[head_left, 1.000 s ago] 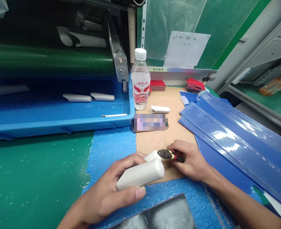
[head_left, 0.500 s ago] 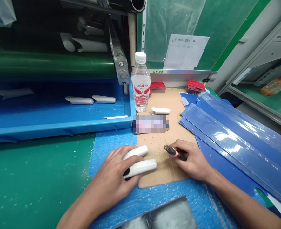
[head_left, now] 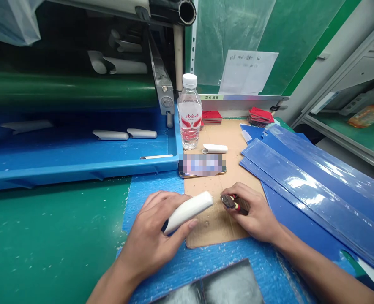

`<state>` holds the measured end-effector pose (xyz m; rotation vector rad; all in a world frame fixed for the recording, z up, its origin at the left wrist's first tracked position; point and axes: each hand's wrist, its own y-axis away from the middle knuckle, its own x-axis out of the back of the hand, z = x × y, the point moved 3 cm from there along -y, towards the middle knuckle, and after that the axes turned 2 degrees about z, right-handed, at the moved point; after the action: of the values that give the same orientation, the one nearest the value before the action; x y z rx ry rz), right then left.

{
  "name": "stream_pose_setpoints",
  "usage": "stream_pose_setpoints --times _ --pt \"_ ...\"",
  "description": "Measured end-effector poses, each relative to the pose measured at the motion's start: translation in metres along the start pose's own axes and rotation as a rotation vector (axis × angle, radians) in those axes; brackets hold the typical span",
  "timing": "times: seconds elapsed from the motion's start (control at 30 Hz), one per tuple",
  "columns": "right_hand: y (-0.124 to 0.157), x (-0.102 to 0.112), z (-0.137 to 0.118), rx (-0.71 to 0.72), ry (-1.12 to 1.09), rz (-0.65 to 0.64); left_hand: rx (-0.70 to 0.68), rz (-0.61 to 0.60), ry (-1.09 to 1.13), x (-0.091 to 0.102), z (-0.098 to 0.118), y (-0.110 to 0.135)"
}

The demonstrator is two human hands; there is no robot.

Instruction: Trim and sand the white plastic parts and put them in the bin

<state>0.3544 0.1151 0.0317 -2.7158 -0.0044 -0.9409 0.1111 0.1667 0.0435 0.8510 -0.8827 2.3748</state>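
Observation:
My left hand is closed around a white plastic sleeve-shaped part, its far end tilted up and to the right. My fingers hide whether a second such part is behind it. In my right hand is a pair of nippers with dark jaws and red-and-yellow handles. The jaws point left, a short gap from the tip of the white part. Both hands are over a piece of brown cardboard. Another white part lies farther back on the cardboard, behind a phone.
A water bottle stands beside a blue tray holding several white parts, under a green conveyor roller. Red stacked pieces sit at the back. Clear plastic strips lie right; a dark panel lies in front.
My left hand has raised one white part and tilted it up toward the nippers. The second white part seen in that hand before is now out of sight. My right hand has barely moved.

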Motion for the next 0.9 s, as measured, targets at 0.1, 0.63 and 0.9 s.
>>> stream_pose_setpoints --times 0.1,0.63,0.9 --pt "0.0006 -0.0019 0.0000 0.011 0.002 0.028 -0.036 0.004 0.016 -0.0016 0.0034 0.0011" --pt "0.0035 -0.0083 -0.0036 -0.012 0.006 0.045 -0.077 0.019 0.022 -0.0071 0.0083 0.0020" --pt "0.0050 -0.0045 -0.0065 -0.046 0.049 0.044 -0.058 0.001 0.020 -0.0082 0.0076 0.0019"
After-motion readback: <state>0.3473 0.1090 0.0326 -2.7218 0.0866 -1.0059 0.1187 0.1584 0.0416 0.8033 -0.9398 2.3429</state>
